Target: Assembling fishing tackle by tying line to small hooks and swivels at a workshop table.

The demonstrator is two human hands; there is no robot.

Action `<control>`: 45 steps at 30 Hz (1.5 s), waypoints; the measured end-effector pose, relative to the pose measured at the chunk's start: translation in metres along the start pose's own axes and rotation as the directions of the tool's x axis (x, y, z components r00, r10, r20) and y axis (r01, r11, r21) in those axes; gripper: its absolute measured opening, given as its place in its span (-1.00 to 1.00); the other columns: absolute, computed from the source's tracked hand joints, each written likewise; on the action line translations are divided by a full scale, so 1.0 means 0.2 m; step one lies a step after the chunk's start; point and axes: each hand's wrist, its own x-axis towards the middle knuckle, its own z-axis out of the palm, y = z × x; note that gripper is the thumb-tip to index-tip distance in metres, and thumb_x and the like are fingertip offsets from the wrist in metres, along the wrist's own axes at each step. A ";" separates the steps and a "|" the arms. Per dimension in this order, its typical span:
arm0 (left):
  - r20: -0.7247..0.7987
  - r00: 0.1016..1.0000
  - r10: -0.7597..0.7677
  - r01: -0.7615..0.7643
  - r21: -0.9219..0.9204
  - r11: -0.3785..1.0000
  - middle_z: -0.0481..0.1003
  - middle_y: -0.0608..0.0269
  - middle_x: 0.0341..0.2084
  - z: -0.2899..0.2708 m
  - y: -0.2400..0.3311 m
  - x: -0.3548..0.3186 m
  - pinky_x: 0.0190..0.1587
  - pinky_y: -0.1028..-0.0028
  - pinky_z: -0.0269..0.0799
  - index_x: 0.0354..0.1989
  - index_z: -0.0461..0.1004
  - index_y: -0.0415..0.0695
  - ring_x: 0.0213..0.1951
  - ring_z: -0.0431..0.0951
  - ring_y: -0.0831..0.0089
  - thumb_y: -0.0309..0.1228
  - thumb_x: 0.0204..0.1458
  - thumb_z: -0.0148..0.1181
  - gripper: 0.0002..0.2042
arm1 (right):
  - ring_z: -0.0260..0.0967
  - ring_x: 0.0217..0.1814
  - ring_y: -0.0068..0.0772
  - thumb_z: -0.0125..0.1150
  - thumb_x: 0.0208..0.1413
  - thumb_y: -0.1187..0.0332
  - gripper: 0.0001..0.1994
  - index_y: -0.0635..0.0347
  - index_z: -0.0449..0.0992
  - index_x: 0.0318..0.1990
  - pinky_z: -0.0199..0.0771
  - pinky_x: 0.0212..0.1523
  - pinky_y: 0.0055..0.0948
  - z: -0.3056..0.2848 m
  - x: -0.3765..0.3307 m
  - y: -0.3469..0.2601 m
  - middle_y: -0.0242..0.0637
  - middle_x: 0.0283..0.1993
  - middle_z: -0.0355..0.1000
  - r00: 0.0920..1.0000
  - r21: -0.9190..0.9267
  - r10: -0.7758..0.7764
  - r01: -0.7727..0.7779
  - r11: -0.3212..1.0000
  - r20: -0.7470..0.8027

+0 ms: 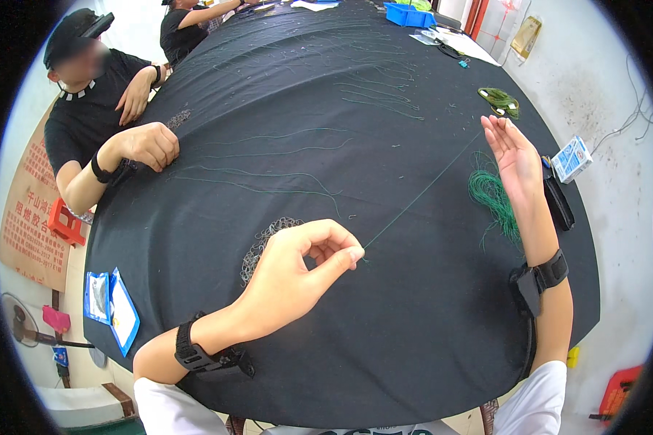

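A thin green line (422, 193) runs taut and slanting between my two hands above the black cloth. My left hand (297, 268) pinches its near end between thumb and fingertips, with a short tail showing below. Farther off on the right, my right hand (514, 156) is raised, palm showing and fingers mostly straight; the line's far end meets its fingers, though the exact hold is too small to see. Small silver wire pieces, like hooks or rings, form a pile (257, 254) beside my left hand. A loose green line bundle (490, 192) lies beside my right forearm.
Cut green lines (268, 177) lie across the black-covered table (413, 348). A co-worker's hand (152, 146) rests at the left edge. Blue packets (120, 312) lie near left; a dark green hank (499, 102), a white-blue box (572, 159) and a black case (559, 203) are right.
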 end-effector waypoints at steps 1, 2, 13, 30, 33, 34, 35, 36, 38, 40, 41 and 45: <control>-0.001 1.000 -0.002 0.002 0.002 1.000 0.50 0.30 -0.43 0.00 -0.01 0.00 -0.24 0.59 0.39 -0.35 0.50 -0.29 -0.35 0.48 0.62 -0.49 0.08 0.15 -0.90 | 0.40 0.07 -0.14 -0.07 0.25 0.40 -0.76 0.47 0.36 -0.11 0.47 0.08 -0.40 -0.01 0.01 0.00 0.01 -0.05 0.41 1.000 0.002 0.002 -0.002 1.000 0.001; -0.017 1.000 0.020 -0.020 0.001 1.000 0.52 0.30 -0.47 0.01 -0.02 0.00 -0.30 0.60 0.38 -0.36 0.51 -0.27 -0.41 0.47 0.63 -0.47 0.07 0.15 -0.89 | 0.40 0.07 -0.13 -0.07 0.25 0.41 -0.76 0.48 0.36 -0.11 0.47 0.09 -0.39 -0.01 0.02 0.00 0.02 -0.05 0.40 1.000 -0.003 -0.010 0.010 1.000 -0.004; 0.009 1.000 0.024 -0.025 0.016 1.000 0.53 0.30 -0.53 0.02 -0.03 0.01 -0.39 0.60 0.35 -0.37 0.52 -0.25 -0.49 0.44 0.64 -0.47 0.06 0.14 -0.89 | 0.41 0.06 -0.09 -0.09 0.25 0.44 -0.75 0.55 0.34 -0.11 0.48 0.11 -0.37 -0.08 0.07 -0.02 0.08 -0.05 0.39 0.996 -0.002 -0.032 0.032 0.999 -0.088; -0.047 0.996 0.072 -0.060 0.210 0.976 0.51 0.31 -0.49 0.02 -0.03 0.00 -0.34 0.59 0.35 -0.38 0.51 -0.24 -0.42 0.45 0.64 -0.51 0.04 0.16 -0.94 | 0.45 -0.07 -0.33 -0.03 0.22 0.39 -0.67 0.43 0.33 0.07 0.54 -0.19 -0.47 0.02 -0.01 -0.04 -0.09 0.03 0.38 0.963 -0.342 -0.190 0.116 0.933 -0.193; -0.059 0.991 0.120 -0.102 0.243 0.965 0.50 0.31 -0.50 0.03 -0.02 0.01 -0.36 0.59 0.34 -0.39 0.51 -0.23 -0.46 0.44 0.63 -0.53 0.02 0.17 -0.96 | 0.42 -0.20 -0.51 0.00 0.22 0.35 -0.67 0.29 0.36 0.09 0.46 -0.36 -0.59 0.10 -0.10 -0.04 -0.18 0.02 0.39 0.973 -0.466 -0.231 0.210 0.859 0.012; -0.059 0.991 0.118 -0.100 0.244 0.965 0.50 0.31 -0.50 0.03 -0.02 0.01 -0.36 0.59 0.34 -0.39 0.51 -0.23 -0.46 0.44 0.63 -0.53 0.02 0.17 -0.96 | 0.39 -0.29 -0.62 0.01 0.22 0.31 -0.71 0.23 0.40 0.04 0.39 -0.44 -0.67 0.15 -0.15 -0.03 -0.21 -0.01 0.42 0.971 -0.454 -0.211 0.240 0.858 0.115; -0.062 0.986 0.157 -0.135 0.267 0.954 0.49 0.30 -0.51 0.03 -0.02 0.01 -0.37 0.58 0.34 -0.39 0.51 -0.23 -0.47 0.43 0.61 -0.54 0.01 0.18 -0.96 | 0.40 -0.36 -0.62 -0.01 0.23 0.29 -0.75 0.23 0.44 -0.05 0.39 -0.50 -0.69 0.21 -0.21 -0.02 -0.22 -0.11 0.47 0.952 -0.426 -0.146 0.254 0.868 0.269; -0.070 0.980 0.189 -0.161 0.295 0.942 0.48 0.29 -0.52 0.03 -0.03 0.00 -0.37 0.57 0.34 -0.40 0.51 -0.23 -0.48 0.43 0.59 -0.55 -0.01 0.19 -0.97 | 0.40 -0.46 -0.61 -0.01 0.23 0.28 -0.77 0.23 0.45 -0.12 0.40 -0.57 -0.68 0.27 -0.27 0.00 -0.22 -0.23 0.51 0.911 -0.390 -0.017 0.193 0.900 0.412; -0.079 0.976 0.201 -0.168 0.311 0.936 0.48 0.27 -0.52 0.03 -0.03 0.00 -0.37 0.56 0.34 -0.40 0.50 -0.24 -0.49 0.44 0.57 -0.55 -0.01 0.20 -0.97 | 0.43 -0.51 -0.58 0.02 0.21 0.28 -0.76 0.26 0.44 -0.13 0.42 -0.60 -0.63 0.38 -0.42 0.02 -0.20 -0.28 0.52 0.769 -0.471 0.265 0.053 0.881 0.582; -0.076 0.972 0.223 -0.189 0.315 0.930 0.47 0.26 -0.52 0.03 -0.03 0.01 -0.38 0.55 0.35 -0.40 0.49 -0.24 -0.49 0.44 0.54 -0.56 -0.02 0.20 -0.96 | 0.42 -0.50 -0.59 0.05 0.19 0.35 -0.79 0.31 0.42 -0.12 0.41 -0.59 -0.64 0.42 -0.55 0.04 -0.22 -0.29 0.51 0.609 -0.529 0.435 -0.031 0.848 0.663; -0.066 0.965 0.252 -0.219 0.319 0.922 0.47 0.24 -0.52 0.04 -0.03 0.01 -0.37 0.51 0.35 -0.40 0.48 -0.22 -0.46 0.44 0.47 -0.54 -0.01 0.19 -0.96 | 0.41 -0.52 -0.61 0.08 0.18 0.34 -0.79 0.31 0.43 -0.13 0.40 -0.59 -0.64 0.43 -0.60 0.05 -0.25 -0.35 0.51 0.565 -0.560 0.520 -0.118 0.820 0.641; -0.029 0.960 0.279 -0.254 0.331 0.909 0.46 0.22 -0.51 0.03 -0.04 0.01 -0.37 0.45 0.36 -0.38 0.45 -0.20 -0.41 0.45 0.37 -0.53 0.00 0.16 -0.96 | 0.36 -0.57 -0.66 0.11 0.17 0.33 -0.81 0.31 0.48 -0.30 0.34 -0.60 -0.64 0.44 -0.62 0.05 -0.34 -0.52 0.45 0.463 -0.657 0.609 -0.074 0.751 0.644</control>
